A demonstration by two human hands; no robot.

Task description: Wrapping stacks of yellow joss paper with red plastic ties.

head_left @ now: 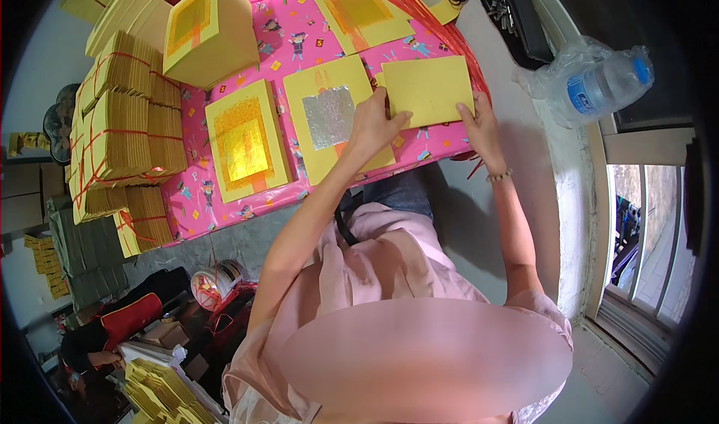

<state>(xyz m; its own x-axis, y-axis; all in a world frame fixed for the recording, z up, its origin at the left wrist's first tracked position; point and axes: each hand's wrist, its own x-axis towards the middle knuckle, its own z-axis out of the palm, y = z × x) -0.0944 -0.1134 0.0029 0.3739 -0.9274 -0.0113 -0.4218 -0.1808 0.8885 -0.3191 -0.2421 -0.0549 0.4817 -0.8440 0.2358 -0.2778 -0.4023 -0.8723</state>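
Note:
Both my hands hold a small stack of plain yellow joss paper [428, 91] by its near corners, over the near right part of the table. My left hand [377, 124] is closed on its left corner, thumb on top. At the right corner, my right hand [481, 126] grips with the thumb on top and the fingers partly hidden behind. Just left of my left hand lies a joss paper pile with a silver foil square [329, 117]. Farther left sits a thicker pile with a gold foil square [241, 143].
Pink patterned cloth [296, 31] covers the table. A tall joss paper stack [213, 38] and red-tied bundles [123, 135] stand left. Red strings [431, 8] hang at the far right. A plastic bottle [608, 85] and black bag [517, 23] rest on the ledge.

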